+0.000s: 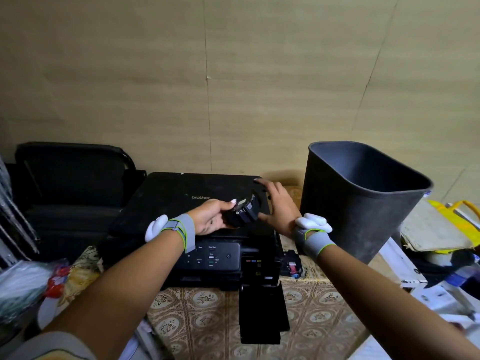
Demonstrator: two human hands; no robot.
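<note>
Work in hand: the person is handling a black ink cartridge over a printer, which I am taking for a cartridge swap
Done so far: the cartridge bay is standing open below and towards the person from the hands, its door hanging down over the table edge; one cartridge is out in the air
Left to do: judging by this, the cartridge is not yet going into a slot or into the bin, so the placing and the closing of the door are waiting; whether this is the old or the new one I cannot tell
Left hand: the left hand is reaching forward, palm turned inward, fingers and thumb curling round the near end of the cartridge and gripping it
Right hand: the right hand is hovering at the far end of the cartridge, fingers spread and fairly straight, gripping nothing; whether its thumb is touching the cartridge I cannot tell
Cartridge place: it is sitting between the two hands, tilted, above the printer lid and clear of it
Near the hands: spare cartridges are lying on the table below the right wrist, just beside the printer; the bin is standing to the right of the right hand
</note>
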